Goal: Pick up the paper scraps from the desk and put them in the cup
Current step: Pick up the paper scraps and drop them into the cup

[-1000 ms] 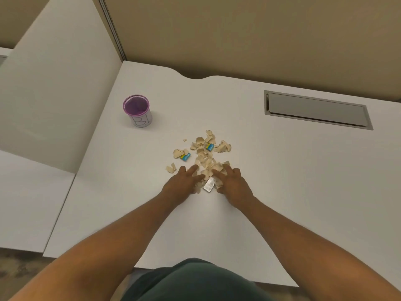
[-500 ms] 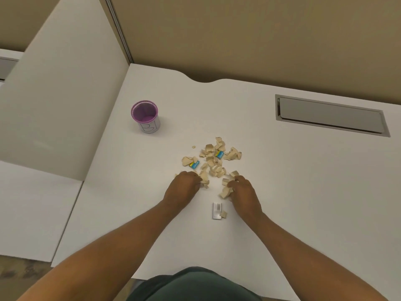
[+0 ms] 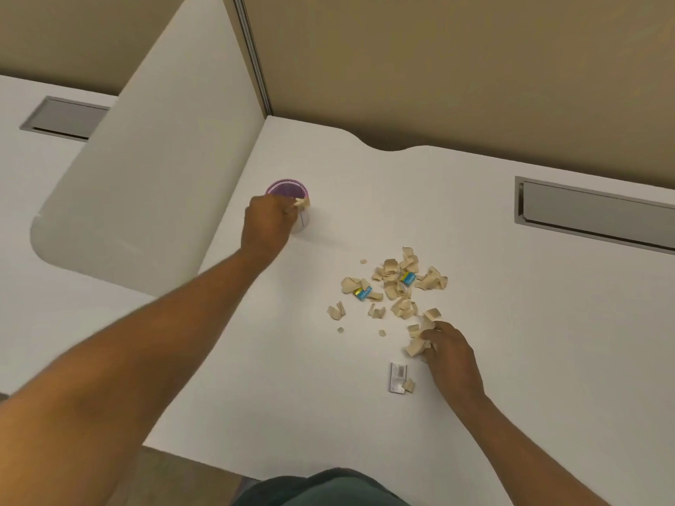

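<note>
Head view: left hand (image 3: 268, 228) holds scraps (image 3: 301, 204) over cup (image 3: 286, 189).

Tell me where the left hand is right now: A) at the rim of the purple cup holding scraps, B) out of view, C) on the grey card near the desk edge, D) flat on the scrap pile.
A: the left hand is at the purple cup rim, pinching tan scraps.
</note>
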{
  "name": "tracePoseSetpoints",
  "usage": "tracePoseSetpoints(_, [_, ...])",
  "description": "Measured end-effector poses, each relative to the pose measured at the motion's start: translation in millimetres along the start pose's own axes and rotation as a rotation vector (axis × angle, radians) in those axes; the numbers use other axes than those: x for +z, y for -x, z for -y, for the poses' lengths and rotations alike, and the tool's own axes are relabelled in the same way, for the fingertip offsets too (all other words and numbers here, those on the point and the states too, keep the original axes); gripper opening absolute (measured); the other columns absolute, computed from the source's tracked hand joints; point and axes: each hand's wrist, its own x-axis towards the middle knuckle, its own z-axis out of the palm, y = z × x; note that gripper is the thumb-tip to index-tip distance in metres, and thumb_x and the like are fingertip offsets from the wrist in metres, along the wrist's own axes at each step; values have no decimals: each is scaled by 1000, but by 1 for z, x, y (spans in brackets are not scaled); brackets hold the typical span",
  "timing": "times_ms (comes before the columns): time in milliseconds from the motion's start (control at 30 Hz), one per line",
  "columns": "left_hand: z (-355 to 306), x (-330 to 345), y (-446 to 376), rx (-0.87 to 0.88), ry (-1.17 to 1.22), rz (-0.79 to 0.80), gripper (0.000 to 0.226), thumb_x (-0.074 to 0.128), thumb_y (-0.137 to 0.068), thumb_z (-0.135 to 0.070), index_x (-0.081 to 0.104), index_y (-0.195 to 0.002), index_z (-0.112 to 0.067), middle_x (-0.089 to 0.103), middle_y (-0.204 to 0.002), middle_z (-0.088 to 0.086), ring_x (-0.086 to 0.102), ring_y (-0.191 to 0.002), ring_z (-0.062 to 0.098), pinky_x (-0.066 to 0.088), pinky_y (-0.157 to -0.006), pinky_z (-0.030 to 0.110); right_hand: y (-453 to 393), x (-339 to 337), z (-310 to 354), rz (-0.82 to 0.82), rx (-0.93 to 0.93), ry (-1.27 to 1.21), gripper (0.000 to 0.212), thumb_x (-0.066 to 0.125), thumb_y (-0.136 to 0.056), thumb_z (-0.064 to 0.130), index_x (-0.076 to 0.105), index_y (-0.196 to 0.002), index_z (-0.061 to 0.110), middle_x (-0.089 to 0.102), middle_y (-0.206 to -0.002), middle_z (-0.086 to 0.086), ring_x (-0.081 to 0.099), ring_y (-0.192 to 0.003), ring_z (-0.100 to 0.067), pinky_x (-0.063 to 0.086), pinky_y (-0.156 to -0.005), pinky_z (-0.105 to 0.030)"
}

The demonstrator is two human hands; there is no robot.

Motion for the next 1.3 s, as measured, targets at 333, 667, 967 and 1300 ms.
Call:
tracePoseSetpoints(333, [-11,12,-83,-10,-455,235,25,70,-93,-17,69,-107,4,67,-110,27,69,-98,49,54,-75,45,0,-7,2,32,-31,55,33,71,-80,-8,78,-108,7,68,-123,-6,64,-111,-29,41,-88,-22])
tracePoseSetpoints(667, [-28,-8,-92,-20,-421,344,32,86,-79,-17,81,-111,-13,72,-117,15,72,-102,37,53,-72,36,-1,-9,3,8,-39,36,22,77,-79,-3,79,-99,8,71,-111,-4,66,-100,-28,41,-82,-20])
tracePoseSetpoints(967, [-10,13,17,137,-247,277,14,67,-95,-30,77,-93,-20,73,-92,-1,69,-99,31,48,-75,32,-10,-24,13,-75,279,-329,15,76,-78,-3,80,-89,8,77,-94,-1,70,-83,-17,47,-72,-18])
tracePoseSetpoints(1300, [73,101,104,95,-517,645,123,21,-68,-107,-19,-164,-40,-36,-171,-4,-30,-159,36,-7,-124,72,-50,-61,112,17,254,-590,20,79,-77,9,82,-84,27,77,-74,5,66,-63,-8,53,-63,-24])
